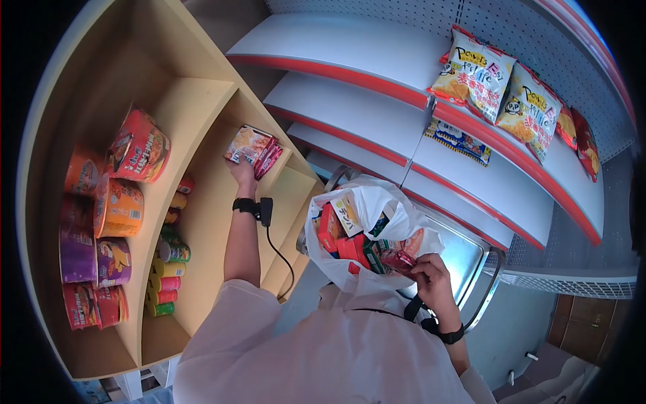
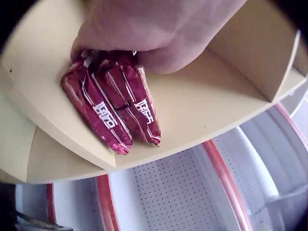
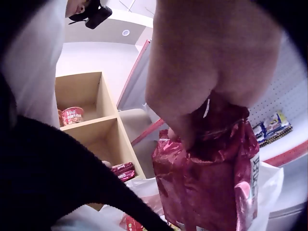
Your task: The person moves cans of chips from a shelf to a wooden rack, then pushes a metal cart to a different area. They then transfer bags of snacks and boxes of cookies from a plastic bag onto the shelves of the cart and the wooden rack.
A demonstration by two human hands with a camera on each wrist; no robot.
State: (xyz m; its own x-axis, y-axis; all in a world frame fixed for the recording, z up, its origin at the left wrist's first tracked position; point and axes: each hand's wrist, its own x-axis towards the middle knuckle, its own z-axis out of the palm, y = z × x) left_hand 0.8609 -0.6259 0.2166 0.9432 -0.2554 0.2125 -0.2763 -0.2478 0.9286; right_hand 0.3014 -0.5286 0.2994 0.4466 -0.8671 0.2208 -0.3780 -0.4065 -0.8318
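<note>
My left hand (image 1: 243, 174) reaches into a compartment of the wooden shelf (image 1: 214, 138) and grips the end of dark red snack packets (image 1: 270, 158). Two packets lie side by side in the left wrist view, the front one (image 2: 107, 118) close to the shelf edge; the fingertips are partly hidden behind them. Over the white plastic bag (image 1: 363, 192), my right hand (image 1: 434, 279) pinches the top of another dark red snack packet (image 3: 207, 178). Boxes and packets fill the bag, including a yellow-and-white box (image 1: 346, 215).
Cup noodles (image 1: 140, 148) stand on the upper wooden shelf, with several small cans (image 1: 173, 252) in the compartment beside them. Chip bags (image 1: 474, 74) sit on the white, red-edged shelves ahead. Under the bag is a cart with a metal tray (image 1: 464, 246).
</note>
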